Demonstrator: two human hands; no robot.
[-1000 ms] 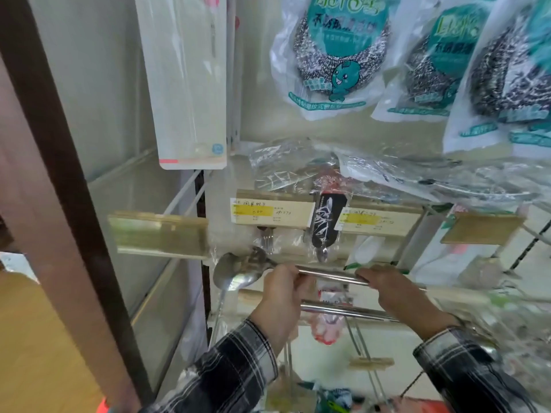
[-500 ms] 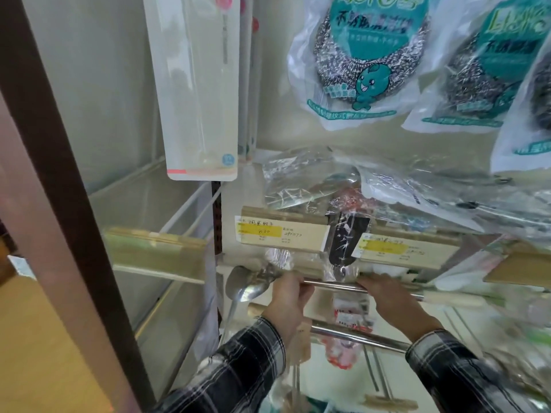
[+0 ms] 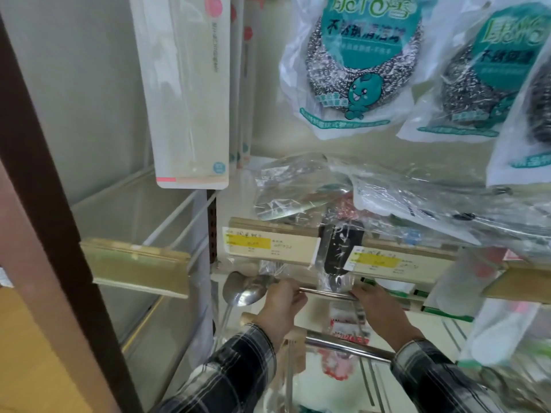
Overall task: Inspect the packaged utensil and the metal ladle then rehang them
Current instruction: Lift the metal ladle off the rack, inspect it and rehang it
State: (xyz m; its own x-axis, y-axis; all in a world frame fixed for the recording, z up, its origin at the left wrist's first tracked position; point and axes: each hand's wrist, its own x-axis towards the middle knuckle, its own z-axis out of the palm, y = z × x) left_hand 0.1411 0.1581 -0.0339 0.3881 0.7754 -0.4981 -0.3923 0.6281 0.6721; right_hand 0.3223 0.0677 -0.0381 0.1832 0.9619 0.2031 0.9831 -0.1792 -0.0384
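Shopper at utensil rack: left hand point(image 3: 280, 305) fist-wrapped round metal ladle point(image 3: 247, 289) neck, bowl just left of knuckles; right hand point(image 3: 377, 305) pinches handle further along. Ladle held level w/ both hands, prob. for checking. Packaged utensil point(image 3: 340, 254) hangs just above, between hands.

Shop aisle, packaged scourers point(image 3: 356, 64) hanging, yellow price labels point(image 3: 269, 246) on rails
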